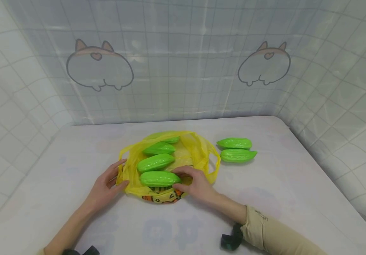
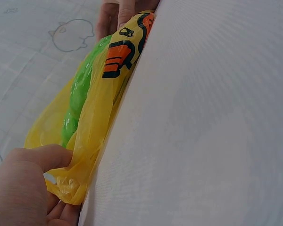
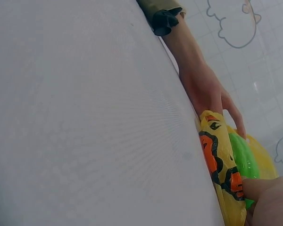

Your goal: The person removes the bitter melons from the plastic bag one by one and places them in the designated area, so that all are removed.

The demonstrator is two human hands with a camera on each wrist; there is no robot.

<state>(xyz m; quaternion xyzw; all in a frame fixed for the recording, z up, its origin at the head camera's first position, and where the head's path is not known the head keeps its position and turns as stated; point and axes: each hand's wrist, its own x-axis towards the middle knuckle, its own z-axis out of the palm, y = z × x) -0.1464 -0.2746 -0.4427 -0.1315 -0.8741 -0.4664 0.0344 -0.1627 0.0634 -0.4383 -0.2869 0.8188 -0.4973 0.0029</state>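
Note:
A yellow plastic bag [image 1: 202, 141] with printed cartoon figures lies on the table, its mouth spread upward. Inside it, several glossy green bitter melons [image 1: 156, 162] lie in a row, the farthest partly covered by the bag. My left hand [image 1: 104, 187] holds the bag's left edge, thumb on top and fingers beneath in the left wrist view. My right hand [image 1: 199, 184] reaches over the near right rim and pinches the pointed right end of the nearest bitter melon [image 1: 158, 179] between thumb and fingers. That melon rests low in the bag, against the near side.
Two more bitter melons [image 1: 235, 149] lie side by side on the table, right of the bag. The white table [image 1: 285, 198] meets a tiled-pattern wall sheet [image 1: 183, 71] at the back and sides. Dark devices [image 1: 232, 239] sit at both wrists.

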